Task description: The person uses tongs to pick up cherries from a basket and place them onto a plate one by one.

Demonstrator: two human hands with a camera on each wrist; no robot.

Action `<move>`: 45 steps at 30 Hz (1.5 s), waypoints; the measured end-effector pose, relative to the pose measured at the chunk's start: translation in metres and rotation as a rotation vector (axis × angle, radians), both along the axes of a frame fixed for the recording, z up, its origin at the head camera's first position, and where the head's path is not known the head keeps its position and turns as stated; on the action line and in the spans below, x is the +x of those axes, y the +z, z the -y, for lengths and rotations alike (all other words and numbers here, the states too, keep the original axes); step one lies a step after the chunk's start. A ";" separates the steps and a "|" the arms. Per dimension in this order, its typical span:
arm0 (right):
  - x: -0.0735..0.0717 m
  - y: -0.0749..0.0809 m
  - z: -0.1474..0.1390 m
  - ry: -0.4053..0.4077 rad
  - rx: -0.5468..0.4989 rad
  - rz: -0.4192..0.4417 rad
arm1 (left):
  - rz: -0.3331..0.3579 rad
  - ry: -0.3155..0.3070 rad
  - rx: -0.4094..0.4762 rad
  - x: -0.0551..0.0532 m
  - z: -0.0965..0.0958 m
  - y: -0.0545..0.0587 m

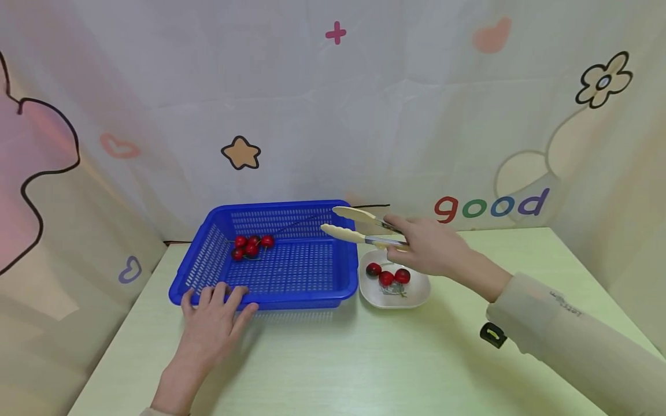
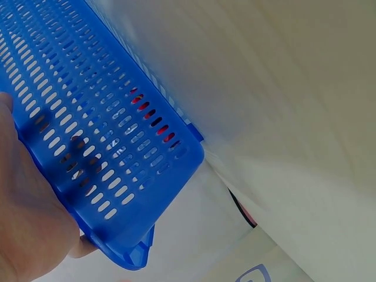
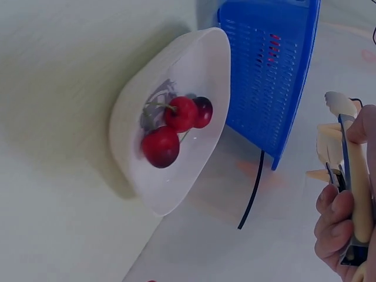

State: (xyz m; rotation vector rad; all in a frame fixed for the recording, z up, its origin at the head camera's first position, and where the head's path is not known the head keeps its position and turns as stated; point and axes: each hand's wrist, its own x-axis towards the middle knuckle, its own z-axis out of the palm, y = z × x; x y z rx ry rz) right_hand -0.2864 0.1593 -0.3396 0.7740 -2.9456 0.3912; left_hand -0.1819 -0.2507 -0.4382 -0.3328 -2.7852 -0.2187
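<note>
My left hand (image 1: 212, 326) grips the front rim of a blue plastic basket (image 1: 281, 298) near its left corner, fingers hooked over the edge. Inside the basket, several red cherries (image 1: 252, 250) lie together toward the back left. My right hand (image 1: 432, 244) holds a pair of tongs (image 1: 382, 241) with cream tips and metal arms. The tongs' tips are spread apart above the basket's right end, with nothing between them. Below that hand, a white dish (image 1: 370, 293) holds three dark red cherries (image 1: 387, 278); the right wrist view shows these cherries (image 3: 181, 114) with green stems.
Both containers stand side by side on a pale green table (image 1: 333, 370), the dish right of the basket. A printed curtain (image 1: 333, 115) hangs close behind and along both sides. A black tag or buckle (image 1: 493, 335) hangs at the right sleeve.
</note>
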 end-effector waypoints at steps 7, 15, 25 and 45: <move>-0.013 0.006 0.027 0.041 0.047 0.007 | -0.006 0.000 0.001 0.001 -0.001 0.004; -0.021 0.005 0.052 0.089 0.128 0.002 | 0.002 0.009 -0.004 0.000 -0.001 0.003; -0.026 0.004 0.092 0.073 0.274 0.026 | 0.025 0.014 0.017 0.000 -0.002 0.002; -0.040 -0.013 0.145 0.095 0.300 -0.008 | 0.038 0.018 0.008 0.001 -0.003 0.006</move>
